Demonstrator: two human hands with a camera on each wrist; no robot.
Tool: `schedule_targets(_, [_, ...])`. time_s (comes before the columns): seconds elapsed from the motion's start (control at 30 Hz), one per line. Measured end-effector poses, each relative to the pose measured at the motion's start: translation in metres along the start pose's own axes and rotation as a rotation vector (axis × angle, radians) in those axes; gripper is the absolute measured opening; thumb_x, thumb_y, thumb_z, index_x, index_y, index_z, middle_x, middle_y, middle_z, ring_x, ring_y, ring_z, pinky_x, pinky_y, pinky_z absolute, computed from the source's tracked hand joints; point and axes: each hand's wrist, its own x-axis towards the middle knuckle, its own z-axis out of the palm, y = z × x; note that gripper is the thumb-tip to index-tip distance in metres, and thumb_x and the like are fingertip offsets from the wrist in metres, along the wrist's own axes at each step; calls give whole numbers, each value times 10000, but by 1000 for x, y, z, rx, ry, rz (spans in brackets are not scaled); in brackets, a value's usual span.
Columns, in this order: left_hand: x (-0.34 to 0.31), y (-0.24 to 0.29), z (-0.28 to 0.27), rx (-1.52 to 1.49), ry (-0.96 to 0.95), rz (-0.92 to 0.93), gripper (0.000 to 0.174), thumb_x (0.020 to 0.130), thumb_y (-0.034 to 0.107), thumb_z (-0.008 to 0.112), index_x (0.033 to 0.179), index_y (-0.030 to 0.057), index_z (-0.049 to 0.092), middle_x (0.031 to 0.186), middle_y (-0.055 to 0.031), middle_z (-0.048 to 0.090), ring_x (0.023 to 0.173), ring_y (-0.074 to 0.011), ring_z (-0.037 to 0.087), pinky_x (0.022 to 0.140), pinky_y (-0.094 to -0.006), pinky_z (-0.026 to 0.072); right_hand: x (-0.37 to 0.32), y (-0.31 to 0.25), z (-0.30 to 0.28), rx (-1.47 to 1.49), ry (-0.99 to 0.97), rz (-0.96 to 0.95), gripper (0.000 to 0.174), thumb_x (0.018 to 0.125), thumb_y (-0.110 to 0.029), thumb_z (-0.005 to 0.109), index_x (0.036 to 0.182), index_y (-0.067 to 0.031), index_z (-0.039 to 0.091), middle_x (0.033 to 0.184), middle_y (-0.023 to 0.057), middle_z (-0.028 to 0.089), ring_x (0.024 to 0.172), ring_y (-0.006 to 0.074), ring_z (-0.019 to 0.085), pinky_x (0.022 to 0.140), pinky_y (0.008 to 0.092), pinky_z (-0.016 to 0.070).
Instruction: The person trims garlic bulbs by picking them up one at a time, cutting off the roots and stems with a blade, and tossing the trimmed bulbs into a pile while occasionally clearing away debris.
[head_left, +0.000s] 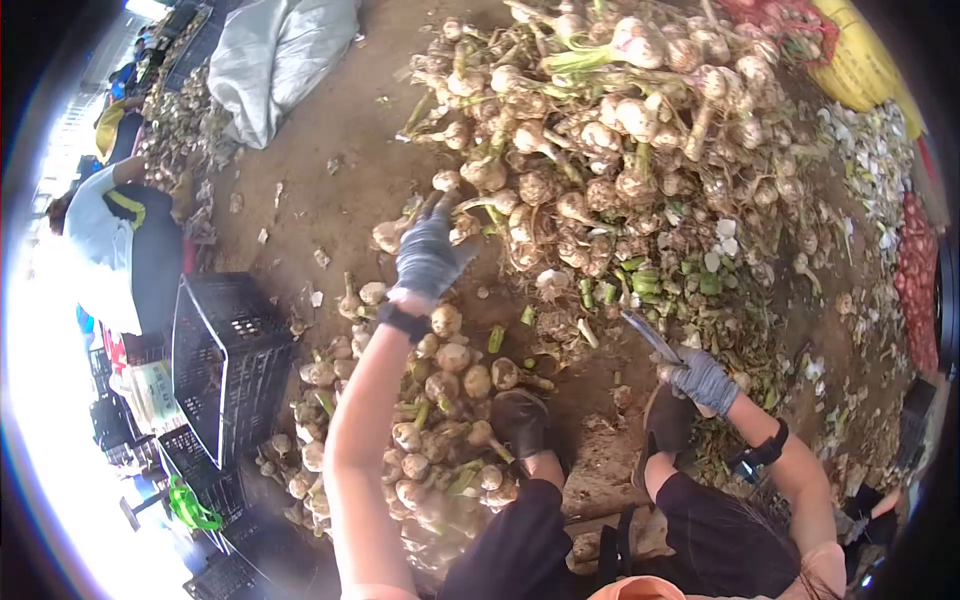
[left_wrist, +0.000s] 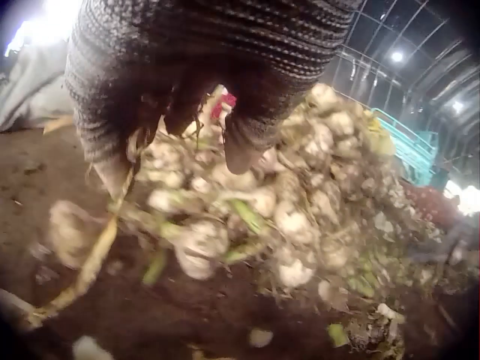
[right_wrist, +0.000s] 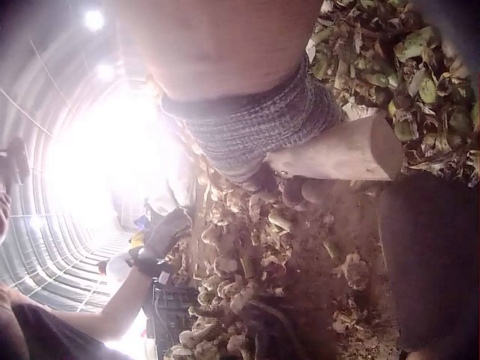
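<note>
My left hand, in a grey knit glove, reaches to the near left edge of a large heap of garlic with roots and stalks on. Its fingers stretch toward a garlic bulb; in the left wrist view they are spread and point down over the bulbs. A dry yellow stalk hangs beside one fingertip there. My right hand, gloved too, grips a knife over my shoe, blade pointing up and left in the head view. The knife's wooden handle sticks out of the fist in the right wrist view.
Trimmed garlic bulbs lie piled beside my left leg. Black plastic crates stand at the left, near another person. Cut green stalks and husks litter the dirt floor before my feet. A grey-white sack lies at the back left.
</note>
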Motion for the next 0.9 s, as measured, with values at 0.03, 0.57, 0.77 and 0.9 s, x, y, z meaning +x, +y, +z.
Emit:
schedule_targets(0.03, [9, 7, 12, 24, -47, 10, 772, 669, 265, 736, 1324, 63, 381, 1236, -184, 515, 1119, -324, 514, 941, -379, 419, 0, 1, -1, 14, -6, 9, 381, 823, -176, 616, 1155, -6, 544, 898, 7, 593, 583, 83, 501, 522, 244, 447])
schedule_targets(0.57, [-35, 96, 73, -124, -173, -31, 747, 645, 258, 754, 1305, 178, 414, 1301, -189, 402, 1134, -366, 466, 950, -418, 419, 5, -2, -12, -23, 100, -63, 368, 823, -218, 622, 1128, -18, 571, 715, 3, 569, 540, 86, 508, 504, 240, 435])
schedule_targets(0.77, [-80, 109, 80, -95, -194, 234, 566, 672, 247, 697, 1208, 193, 523, 1318, -196, 399, 1144, -391, 449, 983, -442, 375, 1, -1, -31, -89, 145, -81, 359, 826, -218, 623, 1115, -15, 557, 741, -14, 559, 645, 69, 505, 571, 246, 440])
schedule_targets(0.9, [-103, 119, 71, -14, -327, 352, 539, 697, 301, 683, 1203, 187, 539, 1311, -185, 408, 1124, -413, 461, 957, -443, 388, -3, -9, -33, -71, 166, -33, 325, 843, -191, 599, 1118, -20, 566, 787, -6, 574, 655, 75, 500, 593, 239, 440])
